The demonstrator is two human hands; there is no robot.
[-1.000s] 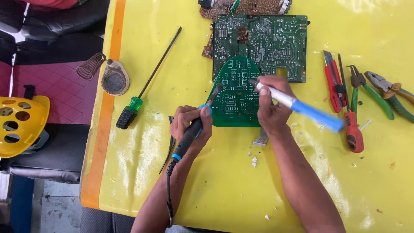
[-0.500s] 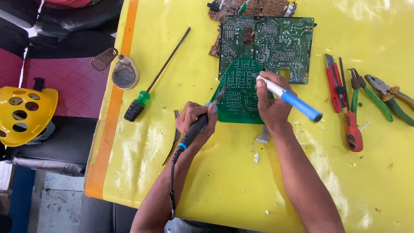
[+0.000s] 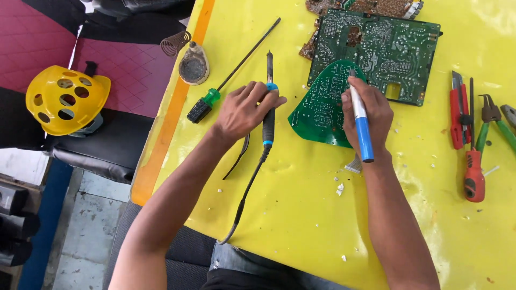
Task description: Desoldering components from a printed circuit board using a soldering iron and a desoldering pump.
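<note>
— While the left hand (image 3: 248, 110) wraps its fingers around the soldering iron (image 3: 268, 110), why is the tip aimed away?
— Probably to keep the heat off the green circuit board (image 3: 322, 104), which lies flat on the yellow table (image 3: 301, 215).
— And the right hand (image 3: 368, 115)?
— Its fingers pinch a blue-and-white desoldering pump (image 3: 363, 126), nose pressed to the board, likely pinning it too.

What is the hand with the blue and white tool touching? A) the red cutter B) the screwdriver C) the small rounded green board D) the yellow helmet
C: the right hand holds the blue and white tool with its tip on the small rounded green board.
</note>
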